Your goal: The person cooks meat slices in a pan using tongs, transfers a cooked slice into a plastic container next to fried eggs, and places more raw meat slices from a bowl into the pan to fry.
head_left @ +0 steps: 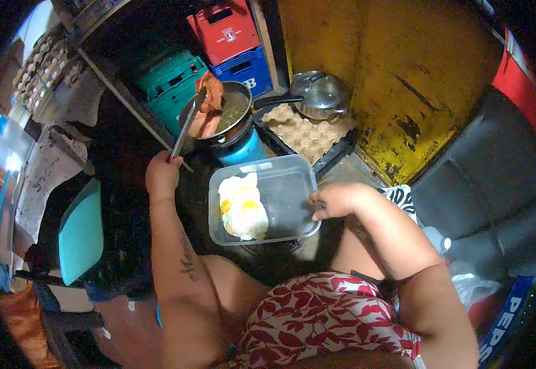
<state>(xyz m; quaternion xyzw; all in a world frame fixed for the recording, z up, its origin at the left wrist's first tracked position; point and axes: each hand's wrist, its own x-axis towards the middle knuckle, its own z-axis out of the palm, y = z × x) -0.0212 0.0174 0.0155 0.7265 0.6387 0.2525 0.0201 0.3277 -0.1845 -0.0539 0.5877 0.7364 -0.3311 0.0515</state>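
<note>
My left hand [162, 175] is closed on metal tongs [185, 131]. Their far end meets reddish-orange slices of what looks like meat [211, 92], raised partly over the frying pan [237, 106]. Oil shows in the pan, which sits on a small stove with a blue body [243, 150]. My right hand [342, 202] grips the right rim of a clear plastic container [289, 203], held over my lap. Fried eggs [244, 212] lie in the container's left side, with yellow yolks showing.
A lidded pot [317, 95] stands behind an egg carton [308, 135] to the right of the pan. Red [225, 31], blue [243, 71] and green crates [173, 86] are stacked behind. Egg trays [43, 77] rise at the left. A yellow panel [391, 86] borders the right.
</note>
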